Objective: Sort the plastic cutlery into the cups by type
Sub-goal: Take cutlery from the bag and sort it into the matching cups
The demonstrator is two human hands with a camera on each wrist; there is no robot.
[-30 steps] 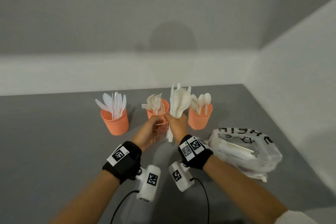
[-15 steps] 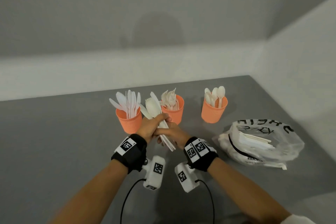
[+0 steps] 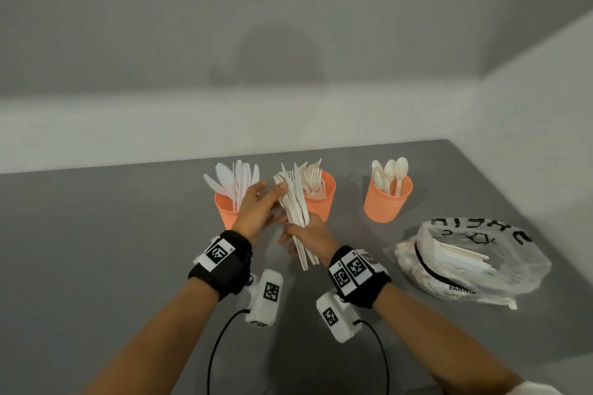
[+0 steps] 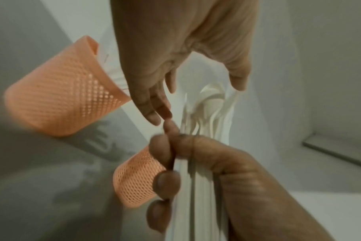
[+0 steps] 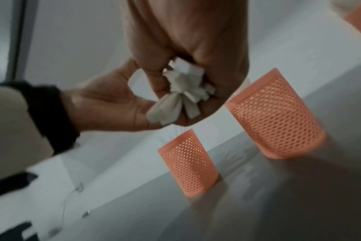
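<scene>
Three orange mesh cups stand in a row on the grey table: the knife cup [image 3: 224, 213] at left, the fork cup [image 3: 322, 202] in the middle, the spoon cup [image 3: 386, 202] at right. My right hand [image 3: 305, 231] grips a bundle of mixed white cutlery [image 3: 295, 202] by the handles, heads up, in front of the knife and fork cups. My left hand [image 3: 269, 189] has straight fingers, and its thumb touches the bundle's top. In the left wrist view the bundle [image 4: 208, 104] rises from the right hand [image 4: 196, 163]. The right wrist view shows the handle ends [image 5: 183, 84].
A clear plastic bag [image 3: 481, 266] with more white cutlery lies at the right, near the side wall. Walls bound the table [image 3: 96, 266] at the back and right. Wrist camera cables hang below both forearms.
My right hand carried the bundle left, from between the fork and spoon cups to in front of the knife and fork cups. My left hand closed on the bundle, then straightened its fingers.
</scene>
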